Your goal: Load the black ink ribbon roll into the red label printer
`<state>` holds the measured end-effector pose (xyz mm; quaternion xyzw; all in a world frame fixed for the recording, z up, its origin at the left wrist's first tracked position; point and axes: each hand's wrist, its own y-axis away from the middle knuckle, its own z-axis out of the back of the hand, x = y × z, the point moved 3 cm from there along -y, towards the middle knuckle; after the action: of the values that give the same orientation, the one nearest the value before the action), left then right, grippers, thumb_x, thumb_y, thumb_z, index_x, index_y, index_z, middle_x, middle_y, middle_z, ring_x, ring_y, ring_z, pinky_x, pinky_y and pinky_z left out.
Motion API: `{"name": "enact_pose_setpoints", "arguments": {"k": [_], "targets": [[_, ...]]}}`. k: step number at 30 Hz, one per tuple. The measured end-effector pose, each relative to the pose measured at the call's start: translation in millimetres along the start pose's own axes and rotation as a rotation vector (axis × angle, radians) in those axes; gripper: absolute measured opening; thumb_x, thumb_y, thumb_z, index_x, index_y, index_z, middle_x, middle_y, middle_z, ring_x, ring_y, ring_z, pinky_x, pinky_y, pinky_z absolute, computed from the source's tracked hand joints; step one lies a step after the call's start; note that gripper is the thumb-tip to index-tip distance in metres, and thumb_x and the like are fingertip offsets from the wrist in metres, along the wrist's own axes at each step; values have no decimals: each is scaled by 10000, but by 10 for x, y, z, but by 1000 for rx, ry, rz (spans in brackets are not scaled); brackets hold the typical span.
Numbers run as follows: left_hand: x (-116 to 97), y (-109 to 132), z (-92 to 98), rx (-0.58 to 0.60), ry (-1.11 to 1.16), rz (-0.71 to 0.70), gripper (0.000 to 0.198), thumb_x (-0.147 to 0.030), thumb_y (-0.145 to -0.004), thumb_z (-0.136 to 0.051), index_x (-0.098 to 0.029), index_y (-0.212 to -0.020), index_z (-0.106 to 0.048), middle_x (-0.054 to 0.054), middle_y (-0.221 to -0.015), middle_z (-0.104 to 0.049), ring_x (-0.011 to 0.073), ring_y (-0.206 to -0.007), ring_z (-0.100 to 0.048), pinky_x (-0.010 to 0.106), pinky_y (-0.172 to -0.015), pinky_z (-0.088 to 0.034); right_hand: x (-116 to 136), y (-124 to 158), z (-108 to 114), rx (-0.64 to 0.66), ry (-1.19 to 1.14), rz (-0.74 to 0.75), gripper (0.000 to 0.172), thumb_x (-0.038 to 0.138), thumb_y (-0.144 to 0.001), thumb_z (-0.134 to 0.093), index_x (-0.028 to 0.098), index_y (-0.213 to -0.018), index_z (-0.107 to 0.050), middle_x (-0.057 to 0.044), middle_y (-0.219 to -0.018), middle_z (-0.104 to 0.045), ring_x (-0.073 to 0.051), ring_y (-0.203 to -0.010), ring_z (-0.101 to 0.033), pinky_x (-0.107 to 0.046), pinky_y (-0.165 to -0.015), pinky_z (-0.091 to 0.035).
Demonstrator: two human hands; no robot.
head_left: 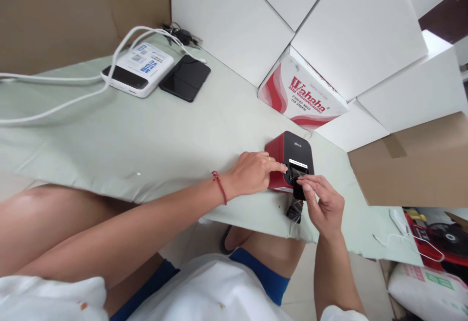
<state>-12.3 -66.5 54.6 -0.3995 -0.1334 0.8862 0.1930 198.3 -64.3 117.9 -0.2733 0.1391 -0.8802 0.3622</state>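
A small red and black machine stands near the front edge of the covered table. My left hand is at its left side, index finger stretched out and touching the front by the opening; the other fingers are curled and hold nothing visible. On the right, my right hand pinches a dark patterned strip at the opening, thumb against fingers. The strip's lower end hangs below a black flap on the machine's front. My fingertips partly hide the opening.
Behind the machine, a red and white Wahaha carton sits among stacked white boxes. Farther left lie a black phone, a white device with white cables, and keys. A brown carton stands at right.
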Motion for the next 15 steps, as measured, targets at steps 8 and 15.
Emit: {"name": "enact_pose_setpoints", "arguments": {"k": [8, 15], "targets": [[-10, 22, 17, 57, -39, 78, 565, -72, -806, -551, -362, -1251, -745, -31, -1023, -819, 209, -926, -765, 300, -731, -560, 88, -447, 170, -116, 45, 22, 253, 267, -993, -612, 245, -781, -748, -40, -902, -786, -208, -901, -744, -367, -829, -589], [30, 77, -72, 12, -57, -51, 570, -81, -823, -563, -316, -1325, -693, -10, -998, -816, 200, -884, -769, 287, -701, -555, -119, -814, -9, 242, 295, -120, 173, 294, -967, -610, 244, -996, -773, -46, -1001, -791, -210, -853, -729, -337, -792, -551]]}}
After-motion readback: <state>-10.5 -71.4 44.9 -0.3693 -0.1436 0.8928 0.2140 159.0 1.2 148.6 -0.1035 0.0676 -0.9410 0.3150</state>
